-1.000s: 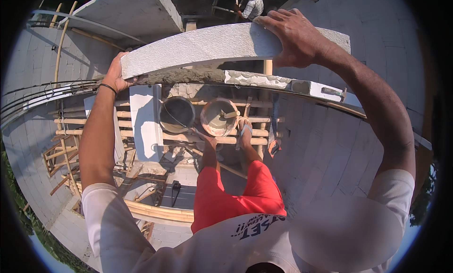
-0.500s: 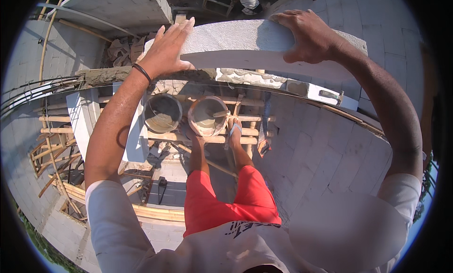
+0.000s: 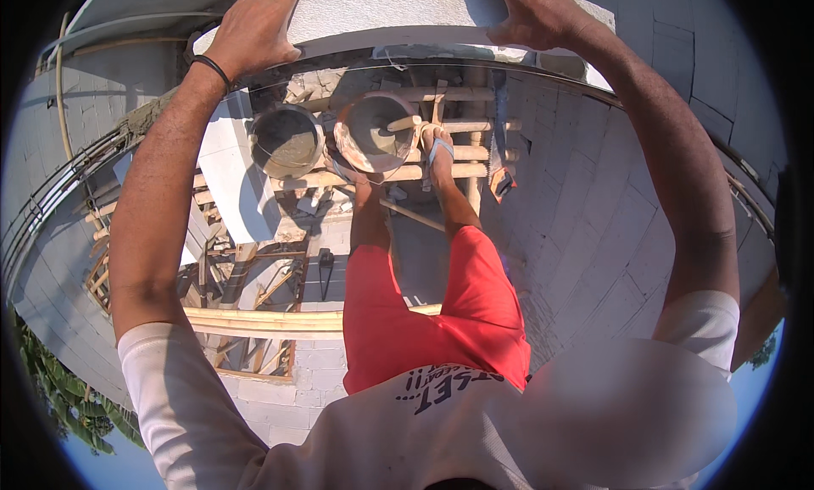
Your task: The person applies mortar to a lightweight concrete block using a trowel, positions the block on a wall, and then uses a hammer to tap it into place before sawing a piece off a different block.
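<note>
A long white lightweight concrete block [image 3: 386,11] lies across the top of the wall, spanning the upper edge of the view. My left hand [image 3: 257,32] grips it toward its left end, thumb on the near face and fingers over the top. Toward the other end, my right hand [image 3: 536,13] clasps it the same way, its fingertips partly cut off by the frame's edge. Whether the block rests fully on the wall beneath cannot be told, since it covers most of the wall top.
Below the wall, a dark bucket [image 3: 320,144] and an orange-rimmed bucket [image 3: 346,144] with grey mortar and a wooden-handled tool stand on bamboo poles [image 3: 305,181] by my feet. A handsaw [image 3: 498,121] hangs at their right. White blocks [image 3: 233,172] stand left.
The view has tilted down and nearer, so the block and both hands appear higher in the picture. My left hand's fingers have closed more firmly over the block; both hands stay on it.
</note>
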### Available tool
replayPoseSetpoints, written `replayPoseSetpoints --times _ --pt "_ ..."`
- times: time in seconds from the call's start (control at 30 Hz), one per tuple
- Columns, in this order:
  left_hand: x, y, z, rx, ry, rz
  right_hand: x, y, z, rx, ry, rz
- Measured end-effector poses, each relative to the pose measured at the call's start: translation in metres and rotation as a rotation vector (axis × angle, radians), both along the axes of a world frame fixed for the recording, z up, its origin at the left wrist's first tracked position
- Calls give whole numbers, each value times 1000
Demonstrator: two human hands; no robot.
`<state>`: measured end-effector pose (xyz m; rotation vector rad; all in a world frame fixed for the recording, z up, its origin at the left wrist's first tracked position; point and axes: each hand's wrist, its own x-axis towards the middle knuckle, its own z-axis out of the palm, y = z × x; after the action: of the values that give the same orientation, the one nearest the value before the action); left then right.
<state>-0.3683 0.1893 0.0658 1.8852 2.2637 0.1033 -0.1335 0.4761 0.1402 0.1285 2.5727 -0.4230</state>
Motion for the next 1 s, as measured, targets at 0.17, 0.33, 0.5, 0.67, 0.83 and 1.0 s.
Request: replayPoseSetpoints --times 0.17,0.33,0.5,0.67,0.83,1.0 --pt "43 22 12 -128 -126 7 26 4 -43 -17 119 -4" --pt "58 34 2 -4 -169 -97 41 12 -71 -9 147 -18" --pt "63 48 -16 64 -175 -122 58 26 -72 37 122 -23" --pt "60 31 -14 -31 -117 -106 53 9 -97 -23 173 -28" --pt "77 47 -16 62 -170 -118 70 16 -66 84 50 -96" --pt "76 43 -23 84 -176 -132 69 11 -70 56 1 -122"
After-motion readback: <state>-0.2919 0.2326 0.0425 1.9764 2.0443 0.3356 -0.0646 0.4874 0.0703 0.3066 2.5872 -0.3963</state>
